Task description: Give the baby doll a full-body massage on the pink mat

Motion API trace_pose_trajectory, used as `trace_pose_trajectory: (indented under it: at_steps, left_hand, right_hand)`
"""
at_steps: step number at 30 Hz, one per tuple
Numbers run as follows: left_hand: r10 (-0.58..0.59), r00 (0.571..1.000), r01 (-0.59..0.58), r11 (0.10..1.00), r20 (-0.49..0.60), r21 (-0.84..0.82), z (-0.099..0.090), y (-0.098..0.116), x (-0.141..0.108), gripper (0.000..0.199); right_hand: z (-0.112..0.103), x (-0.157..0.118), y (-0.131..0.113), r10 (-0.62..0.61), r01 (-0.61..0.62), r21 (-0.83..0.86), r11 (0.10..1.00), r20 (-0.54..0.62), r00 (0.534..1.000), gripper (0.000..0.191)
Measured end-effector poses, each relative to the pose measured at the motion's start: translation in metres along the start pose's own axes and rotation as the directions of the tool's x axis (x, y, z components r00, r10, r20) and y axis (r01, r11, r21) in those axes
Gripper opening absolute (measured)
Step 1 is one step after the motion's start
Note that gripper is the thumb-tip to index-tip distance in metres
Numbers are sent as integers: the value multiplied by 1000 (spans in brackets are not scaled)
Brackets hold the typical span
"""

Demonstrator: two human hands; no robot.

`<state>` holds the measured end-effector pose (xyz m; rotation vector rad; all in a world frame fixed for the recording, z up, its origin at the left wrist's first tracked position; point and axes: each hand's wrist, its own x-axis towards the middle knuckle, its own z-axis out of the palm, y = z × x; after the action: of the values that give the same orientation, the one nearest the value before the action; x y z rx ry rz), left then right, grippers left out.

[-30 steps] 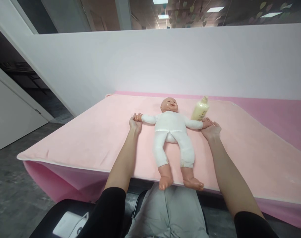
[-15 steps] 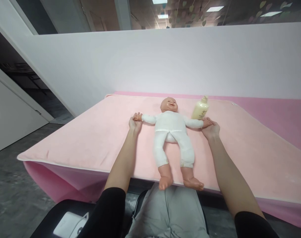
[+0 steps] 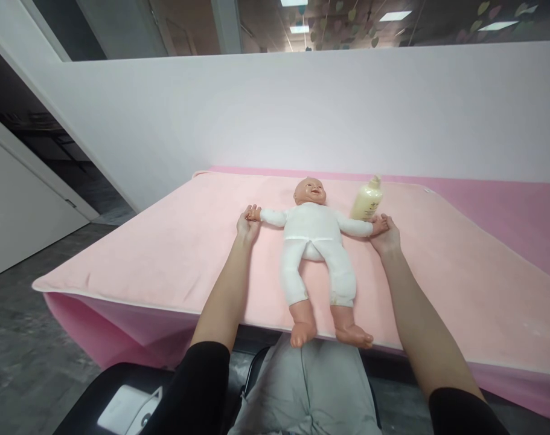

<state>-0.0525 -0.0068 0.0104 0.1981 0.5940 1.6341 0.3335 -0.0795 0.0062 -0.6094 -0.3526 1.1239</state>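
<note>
A baby doll (image 3: 311,226) with a white cloth body lies on its back on the pink blanket (image 3: 166,248), arms stretched out sideways and feet at the table's front edge. My left hand (image 3: 247,225) is closed around the doll's hand on the left. On the other side, my right hand (image 3: 386,234) grips the doll's other hand, thumb on top of it. Just behind that doll arm stands a pale yellow pump bottle (image 3: 367,198), close to my right hand but apart from it.
A white wall (image 3: 302,109) rises behind the table, with a window above it. At the lower left, a white device (image 3: 127,411) lies on a black chair seat (image 3: 84,402). A white door (image 3: 25,211) is at the far left.
The fingers of my right hand have shifted slightly on the doll's hand. Otherwise the doll, the bottle and my left hand look the same.
</note>
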Motion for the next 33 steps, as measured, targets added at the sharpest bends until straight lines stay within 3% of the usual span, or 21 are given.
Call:
trace_pose_trajectory:
  at_steps: [8, 14, 20, 27, 33]
  left_hand:
    - [39, 999, -39, 999, -24, 23, 1, -2, 2, 39]
    - [81, 996, -79, 995, -41, 52, 5, -4, -1, 35]
    - [67, 998, -67, 997, -17, 39, 2, -3, -1, 42]
    - [61, 996, -60, 998, 57, -28, -2, 1, 0, 54]
    - [43, 999, -42, 999, -27, 24, -2, -1, 5, 51]
  right_hand:
    - [-3, 4, 1, 34, -36, -20, 999, -80, 996, 35]
    - [-2, 5, 4, 74, -74, -31, 997, 11, 997, 50]
    - [-2, 2, 0, 104, -102, 86, 991, -17, 994, 55]
    - [-10, 2, -3, 94, -90, 200, 976, -13, 995, 30]
    - [-2, -1, -3, 67, -55, 175, 983, -66, 996, 27]
